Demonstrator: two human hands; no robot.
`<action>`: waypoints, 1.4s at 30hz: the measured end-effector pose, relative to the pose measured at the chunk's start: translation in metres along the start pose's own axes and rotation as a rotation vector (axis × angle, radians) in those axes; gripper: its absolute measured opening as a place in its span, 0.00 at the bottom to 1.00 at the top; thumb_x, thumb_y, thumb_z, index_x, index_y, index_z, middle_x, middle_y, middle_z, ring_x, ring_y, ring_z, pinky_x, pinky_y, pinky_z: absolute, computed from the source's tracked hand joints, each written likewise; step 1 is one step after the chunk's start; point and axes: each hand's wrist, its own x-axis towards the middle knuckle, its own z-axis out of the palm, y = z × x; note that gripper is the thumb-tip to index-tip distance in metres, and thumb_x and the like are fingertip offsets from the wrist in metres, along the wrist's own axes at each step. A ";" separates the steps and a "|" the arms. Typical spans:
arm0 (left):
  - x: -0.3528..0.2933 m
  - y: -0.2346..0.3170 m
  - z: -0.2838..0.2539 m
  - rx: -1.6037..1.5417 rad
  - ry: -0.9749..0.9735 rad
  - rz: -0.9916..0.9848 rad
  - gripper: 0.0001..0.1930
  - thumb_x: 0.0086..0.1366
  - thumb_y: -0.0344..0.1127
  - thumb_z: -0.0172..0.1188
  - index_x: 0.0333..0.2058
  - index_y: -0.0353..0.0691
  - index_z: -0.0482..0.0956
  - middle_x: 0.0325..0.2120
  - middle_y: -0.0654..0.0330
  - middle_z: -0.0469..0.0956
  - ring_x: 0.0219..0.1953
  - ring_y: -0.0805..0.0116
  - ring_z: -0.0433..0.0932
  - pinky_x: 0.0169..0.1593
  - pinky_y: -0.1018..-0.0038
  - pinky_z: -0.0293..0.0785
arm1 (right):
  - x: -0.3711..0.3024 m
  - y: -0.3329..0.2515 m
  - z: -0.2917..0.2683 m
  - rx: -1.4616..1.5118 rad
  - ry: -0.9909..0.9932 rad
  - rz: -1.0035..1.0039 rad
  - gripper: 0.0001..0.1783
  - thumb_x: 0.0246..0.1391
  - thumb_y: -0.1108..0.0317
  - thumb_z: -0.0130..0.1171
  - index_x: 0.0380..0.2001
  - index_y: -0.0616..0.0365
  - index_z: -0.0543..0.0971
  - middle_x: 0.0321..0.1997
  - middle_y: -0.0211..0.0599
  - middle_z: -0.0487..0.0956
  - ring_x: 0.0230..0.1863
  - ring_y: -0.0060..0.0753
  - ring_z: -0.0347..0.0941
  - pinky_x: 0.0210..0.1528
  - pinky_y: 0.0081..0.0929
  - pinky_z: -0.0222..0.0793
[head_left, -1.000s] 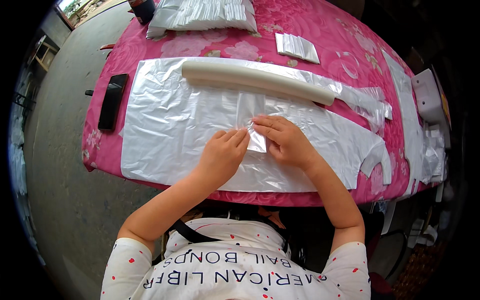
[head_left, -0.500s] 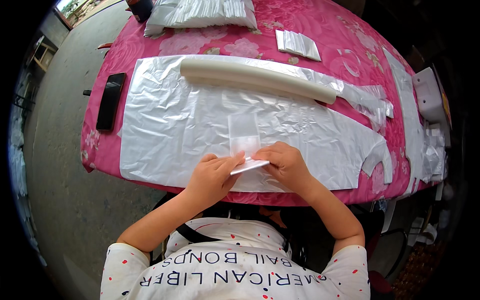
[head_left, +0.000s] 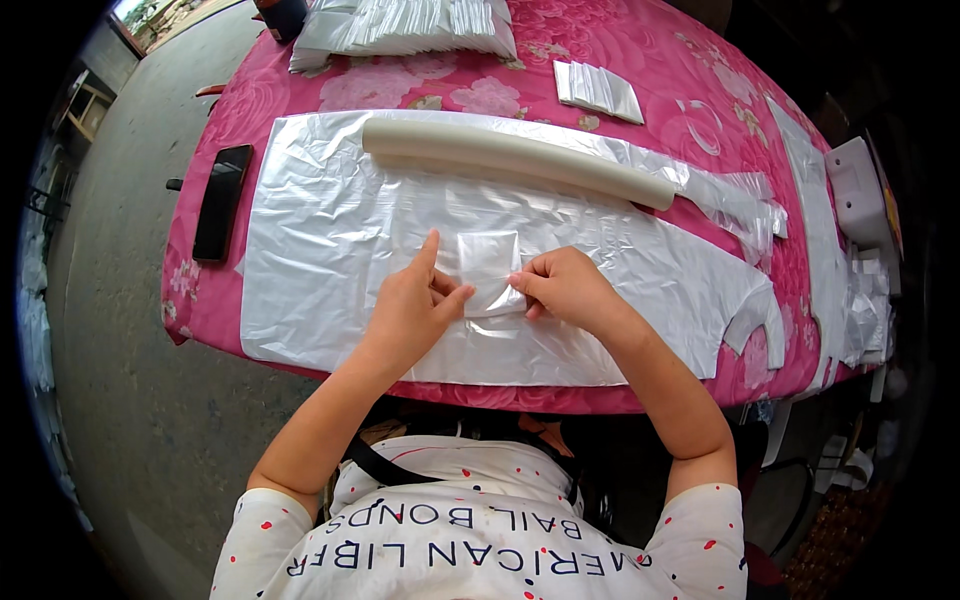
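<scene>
A small folded square of translucent white plastic bag (head_left: 490, 262) lies flat on a large white plastic bag (head_left: 315, 250) spread over the table. My left hand (head_left: 412, 298) is at the square's left side, its index finger stretched out and its thumb apart, holding nothing. On the other side, my right hand (head_left: 566, 288) pinches the square's right edge between thumb and fingertips. A long beige tube (head_left: 520, 162) rests across the spread bag, beyond both hands.
A pink flowered tablecloth (head_left: 490, 97) covers the table. Stacked folded bags (head_left: 420, 25) lie at the far side, with a smaller folded stack (head_left: 598, 92) to their right. A black phone (head_left: 222, 205) lies left; a white plastic container (head_left: 860, 195) stands at the right edge.
The plastic strip, folded up at its near end before, now lies as a flat square. My left hand has moved left and opened; my right hand has shifted slightly away from me.
</scene>
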 end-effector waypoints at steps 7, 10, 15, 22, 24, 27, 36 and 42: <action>-0.007 -0.004 0.013 0.408 0.127 0.653 0.28 0.53 0.26 0.58 0.54 0.31 0.64 0.45 0.50 0.71 0.45 0.58 0.73 0.45 0.68 0.70 | -0.001 -0.003 0.001 0.041 0.010 0.011 0.16 0.51 0.62 0.56 0.19 0.64 0.77 0.16 0.34 0.76 0.17 0.20 0.73 0.23 0.20 0.67; -0.002 0.002 0.028 0.510 0.048 0.670 0.33 0.53 0.37 0.60 0.55 0.29 0.60 0.54 0.46 0.63 0.57 0.51 0.62 0.58 0.61 0.59 | 0.006 0.005 0.001 -0.013 0.018 -0.035 0.15 0.50 0.63 0.56 0.18 0.64 0.78 0.15 0.35 0.76 0.17 0.22 0.73 0.23 0.21 0.67; 0.004 -0.003 0.043 0.682 0.009 0.511 0.48 0.54 0.57 0.56 0.60 0.24 0.46 0.62 0.40 0.47 0.66 0.47 0.43 0.65 0.55 0.39 | 0.004 0.003 0.003 0.013 0.040 -0.034 0.14 0.49 0.63 0.56 0.18 0.64 0.78 0.15 0.35 0.76 0.17 0.25 0.73 0.24 0.23 0.67; 0.004 -0.010 0.043 0.707 -0.040 0.525 0.54 0.51 0.63 0.55 0.61 0.24 0.41 0.63 0.40 0.43 0.66 0.47 0.39 0.65 0.55 0.34 | -0.008 0.004 0.014 -0.204 0.218 -0.120 0.14 0.38 0.59 0.61 0.20 0.61 0.78 0.17 0.38 0.77 0.21 0.33 0.74 0.25 0.27 0.68; 0.004 -0.009 0.044 0.706 -0.046 0.513 0.55 0.51 0.62 0.55 0.61 0.24 0.41 0.63 0.40 0.43 0.66 0.48 0.39 0.65 0.55 0.34 | -0.016 0.005 0.017 -0.302 0.283 -0.157 0.14 0.37 0.58 0.62 0.19 0.59 0.78 0.17 0.38 0.76 0.21 0.36 0.74 0.25 0.29 0.67; 0.003 -0.013 0.045 0.706 0.002 0.536 0.55 0.50 0.62 0.56 0.61 0.24 0.40 0.63 0.40 0.43 0.66 0.48 0.40 0.65 0.55 0.34 | -0.024 0.011 0.016 -0.352 0.301 -0.131 0.14 0.36 0.56 0.63 0.17 0.57 0.77 0.17 0.38 0.76 0.22 0.38 0.74 0.26 0.32 0.67; -0.019 -0.016 0.025 0.766 -0.125 0.766 0.45 0.49 0.68 0.50 0.59 0.41 0.59 0.65 0.48 0.42 0.68 0.52 0.31 0.64 0.50 0.20 | -0.025 0.005 0.004 -0.397 0.202 -0.029 0.16 0.36 0.54 0.63 0.15 0.56 0.77 0.17 0.36 0.76 0.22 0.37 0.73 0.26 0.31 0.66; -0.035 -0.031 0.002 0.907 -0.116 0.801 0.39 0.52 0.71 0.44 0.55 0.49 0.68 0.64 0.45 0.39 0.67 0.47 0.26 0.62 0.50 0.15 | -0.024 0.010 0.007 -0.378 0.215 -0.029 0.15 0.36 0.55 0.64 0.14 0.55 0.76 0.16 0.34 0.76 0.22 0.34 0.73 0.27 0.30 0.66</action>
